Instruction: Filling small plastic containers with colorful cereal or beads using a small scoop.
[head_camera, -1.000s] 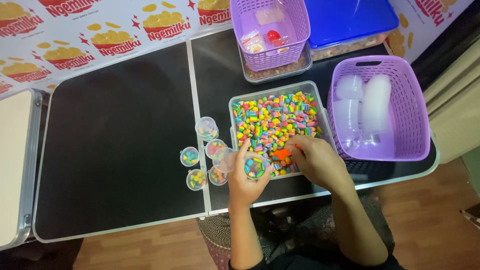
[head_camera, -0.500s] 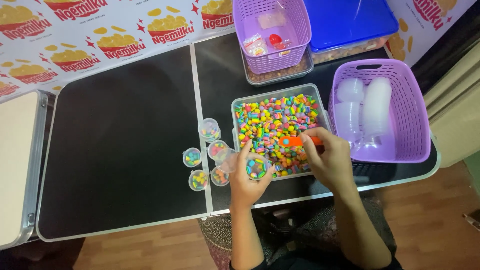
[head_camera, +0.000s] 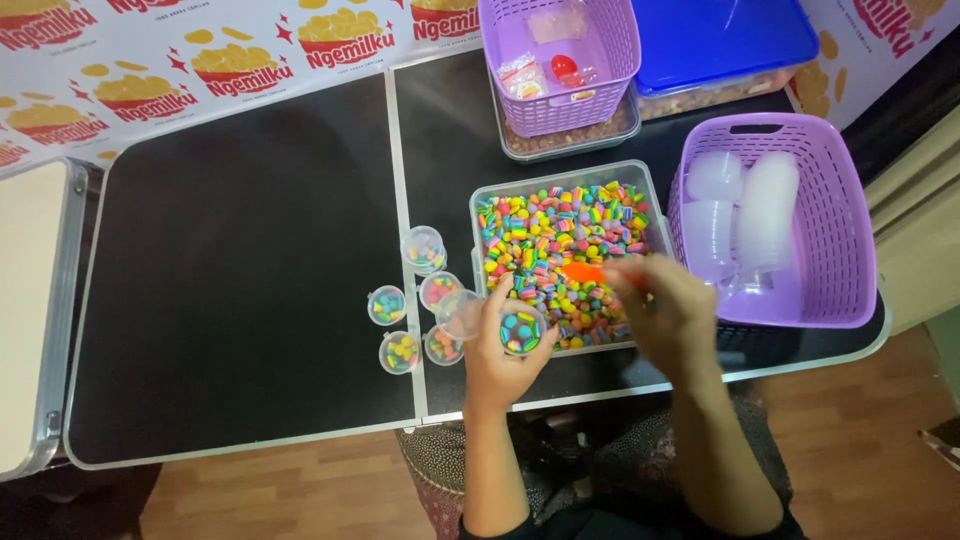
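Note:
My left hand (head_camera: 497, 352) holds a small clear cup (head_camera: 521, 330) partly filled with colourful candies, at the near edge of a clear tub (head_camera: 480, 205) full of the same rainbow candies. My right hand (head_camera: 668, 312) grips an orange scoop (head_camera: 582, 272) whose tip lies over the candies in the tub. Several small filled cups with lids (head_camera: 423, 249) stand on the black table (head_camera: 230, 280) just left of the tub. An open lid sticks out left of the held cup.
A purple basket (head_camera: 845, 240) on the right holds stacked empty clear cups. Another purple basket (head_camera: 620, 60) sits at the back on a tray. A blue-lidded box (head_camera: 730, 40) lies beside it. A beige table (head_camera: 25, 300) stands to the left.
My right hand with the orange scoop has moved from beside the cup up and right over the tub's candies. The left hand and its cup have stayed in place.

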